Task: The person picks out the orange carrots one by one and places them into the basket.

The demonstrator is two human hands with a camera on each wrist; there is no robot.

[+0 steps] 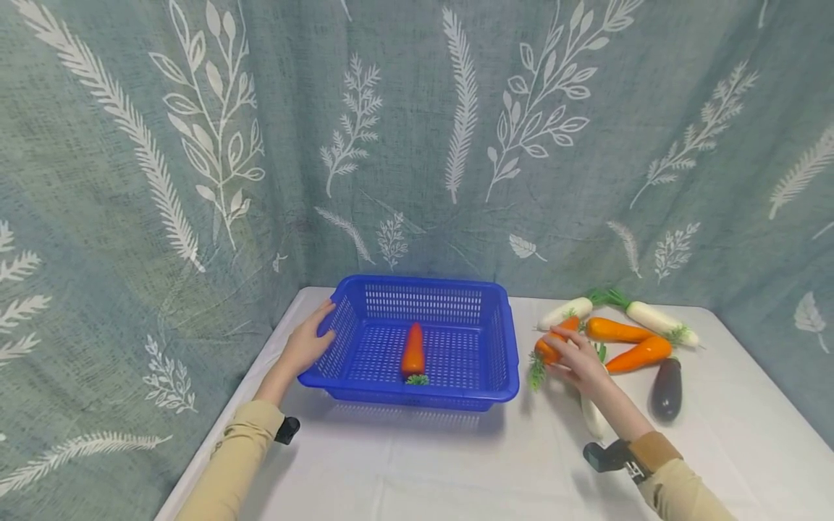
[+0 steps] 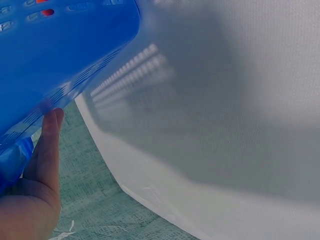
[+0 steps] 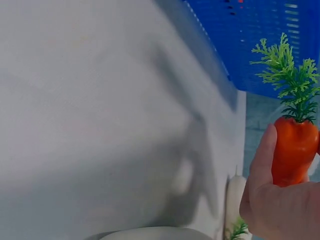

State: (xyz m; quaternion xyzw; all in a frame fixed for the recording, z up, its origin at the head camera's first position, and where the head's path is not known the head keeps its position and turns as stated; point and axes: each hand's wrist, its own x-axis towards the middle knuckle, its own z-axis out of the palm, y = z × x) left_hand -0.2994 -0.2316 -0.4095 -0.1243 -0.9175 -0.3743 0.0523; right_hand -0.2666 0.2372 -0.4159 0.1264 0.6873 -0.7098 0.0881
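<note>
A blue plastic basket stands on the white-covered table with one carrot lying in it, green tuft toward the near wall. My left hand grips the basket's left rim; in the left wrist view, fingers lie along the outside of its wall. To the basket's right, my right hand holds a second carrot between thumb and fingers. Its leafy green top points toward the basket, and the hand hides part of its orange body.
Right of the basket lie two more carrots, a dark eggplant and several white radishes. One radish is partly hidden beneath my right hand. A patterned green curtain hangs behind the table.
</note>
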